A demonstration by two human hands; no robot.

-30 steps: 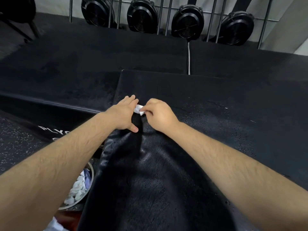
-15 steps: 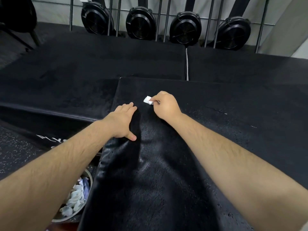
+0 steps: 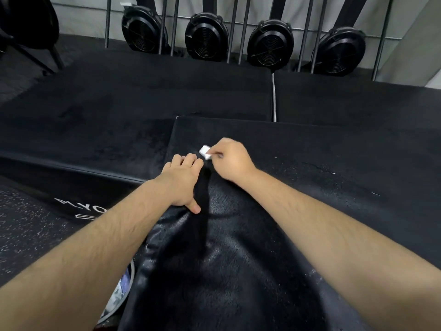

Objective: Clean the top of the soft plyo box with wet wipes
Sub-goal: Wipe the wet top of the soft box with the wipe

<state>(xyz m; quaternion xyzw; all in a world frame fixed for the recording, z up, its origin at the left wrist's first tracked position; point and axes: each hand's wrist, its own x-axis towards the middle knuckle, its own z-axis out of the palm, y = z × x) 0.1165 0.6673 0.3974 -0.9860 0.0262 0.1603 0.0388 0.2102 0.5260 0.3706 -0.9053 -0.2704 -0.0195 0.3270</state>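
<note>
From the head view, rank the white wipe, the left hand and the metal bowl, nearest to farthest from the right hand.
1. white wipe, pinched by the right hand.
2. left hand, just left of it, on the plyo box.
3. metal bowl, lower left, down beside the box.

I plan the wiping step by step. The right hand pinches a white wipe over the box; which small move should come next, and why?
Probably press the wet wipe down and drag it rightward along the far edge. The right hand pinches it near the far left corner of the plyo box top, while the left hand rests beside it.
</note>
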